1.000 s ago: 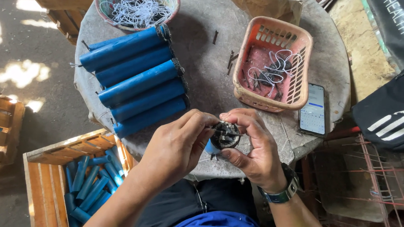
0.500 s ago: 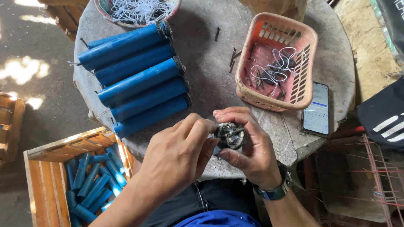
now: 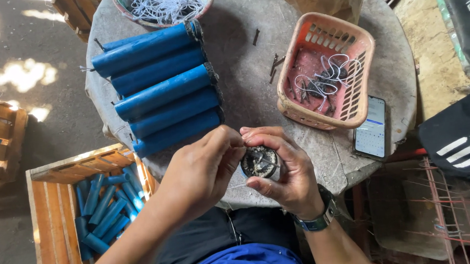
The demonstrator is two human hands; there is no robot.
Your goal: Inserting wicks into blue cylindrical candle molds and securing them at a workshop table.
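Hands (image 3: 205,168) lower now; tube end (image 3: 259,162) exposed

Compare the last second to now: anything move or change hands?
Barely. The right hand still grips the blue tube end-on, and the left hand keeps its fingertips at the tube's dark end; both sit marginally nearer the table edge. Nothing was taken hold of or let go. The row of blue tubes, pink basket and phone are unchanged.
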